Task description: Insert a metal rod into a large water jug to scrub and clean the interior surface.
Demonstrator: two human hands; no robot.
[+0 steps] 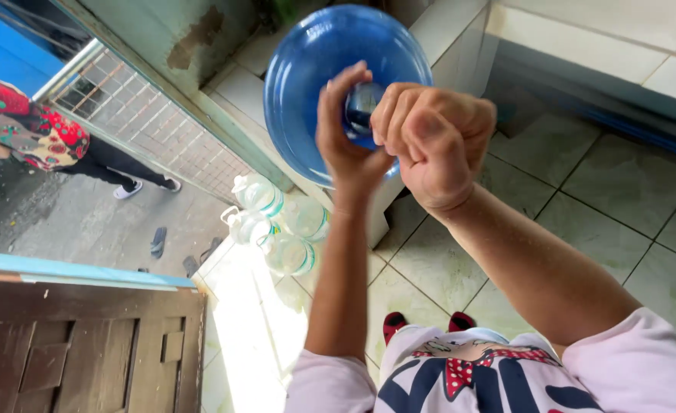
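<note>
Blue and see-through, big water bottle (307,84) standing upright on the tiled floor (621,191), seen from straight above, far side of the scene and a little left of centre. Both hands up at its neck (361,107). Left hand (343,134) spread wide, palm toward the neck, fingers curving round the left side of it. Right hand (433,141) curled into a tight fist at the right side of the neck, knuckles pressed against it; whether anything sits inside that fist, cannot tell. Pink sleeves at the near edge, red toes of footwear (426,323) on the tiles below.

Left of the big bottle and nearer, cluster of smaller clear jugs (273,222) with handles, crowded together on the floor. Brown wooden door (78,344) at near left. Beyond a metal grille (154,130), far left, another person in a flowered top (24,122) on a grey pavement, loose sandals (158,241) lying close by.
</note>
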